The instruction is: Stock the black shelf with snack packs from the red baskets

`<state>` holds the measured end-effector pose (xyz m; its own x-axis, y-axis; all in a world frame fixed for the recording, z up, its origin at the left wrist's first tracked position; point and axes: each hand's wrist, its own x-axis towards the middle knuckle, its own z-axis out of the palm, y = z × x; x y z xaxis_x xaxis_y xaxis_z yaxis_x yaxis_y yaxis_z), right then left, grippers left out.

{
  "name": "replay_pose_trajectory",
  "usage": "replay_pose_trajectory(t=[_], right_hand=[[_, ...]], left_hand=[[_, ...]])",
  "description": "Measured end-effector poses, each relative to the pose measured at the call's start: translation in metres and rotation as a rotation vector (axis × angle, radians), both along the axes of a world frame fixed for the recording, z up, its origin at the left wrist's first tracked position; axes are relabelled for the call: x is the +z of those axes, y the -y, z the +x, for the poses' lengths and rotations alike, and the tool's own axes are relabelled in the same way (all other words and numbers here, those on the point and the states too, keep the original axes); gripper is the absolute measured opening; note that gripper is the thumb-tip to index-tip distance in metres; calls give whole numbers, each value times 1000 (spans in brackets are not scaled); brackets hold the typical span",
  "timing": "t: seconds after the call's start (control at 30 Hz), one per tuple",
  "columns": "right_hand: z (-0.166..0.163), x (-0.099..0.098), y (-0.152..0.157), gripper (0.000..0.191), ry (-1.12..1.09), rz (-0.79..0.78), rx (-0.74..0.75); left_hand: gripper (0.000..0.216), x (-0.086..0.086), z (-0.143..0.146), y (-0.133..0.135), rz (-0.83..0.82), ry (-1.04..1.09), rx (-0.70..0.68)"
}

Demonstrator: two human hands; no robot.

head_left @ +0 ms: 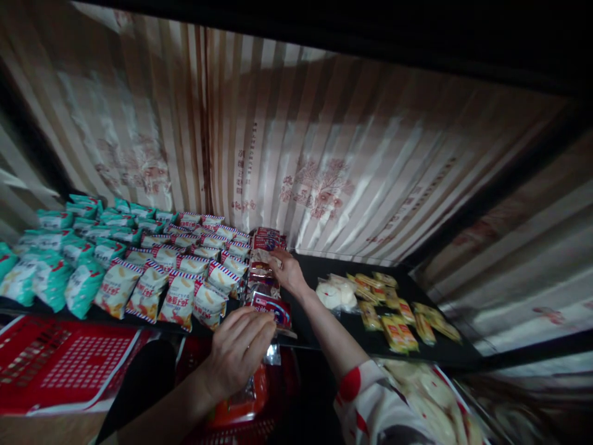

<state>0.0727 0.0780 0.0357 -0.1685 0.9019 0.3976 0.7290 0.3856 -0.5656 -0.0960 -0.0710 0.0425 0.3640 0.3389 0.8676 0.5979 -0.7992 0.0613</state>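
My right hand [288, 272] reaches to the back of a row of dark red and purple snack packets on the black shelf. Its fingers are closed at the edge of a snack packet [260, 259] whose dull brownish side shows. My left hand [241, 347] is curled in front of the shelf, close to the purple front packet [273, 307] of that row. A shiny bit of clear wrapper [273, 354] shows under its fingers; what it holds is mostly hidden.
Several striped chip bags [176, 300] and teal bags [86, 287] fill the shelf's left. White round packets [336, 293] and yellow packets [399, 332] lie right. Red baskets [88, 364] stand below; one holds orange-red packages [245, 398]. A striped curtain [278, 142] hangs behind.
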Motion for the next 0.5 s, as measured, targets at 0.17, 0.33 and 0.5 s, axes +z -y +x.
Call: replay_pose_trajectory(t=[0.17, 0.33, 0.5], right_hand=[[17, 12, 45, 37, -244, -62, -62], [51, 21, 103, 50, -373, -106, -201], [74, 20, 148, 59, -396, -623, -196]], left_hand=[[18, 22, 0, 12, 2, 49, 17], [21, 36, -1, 20, 28, 56, -32], [22, 41, 5, 14, 90, 103, -12]])
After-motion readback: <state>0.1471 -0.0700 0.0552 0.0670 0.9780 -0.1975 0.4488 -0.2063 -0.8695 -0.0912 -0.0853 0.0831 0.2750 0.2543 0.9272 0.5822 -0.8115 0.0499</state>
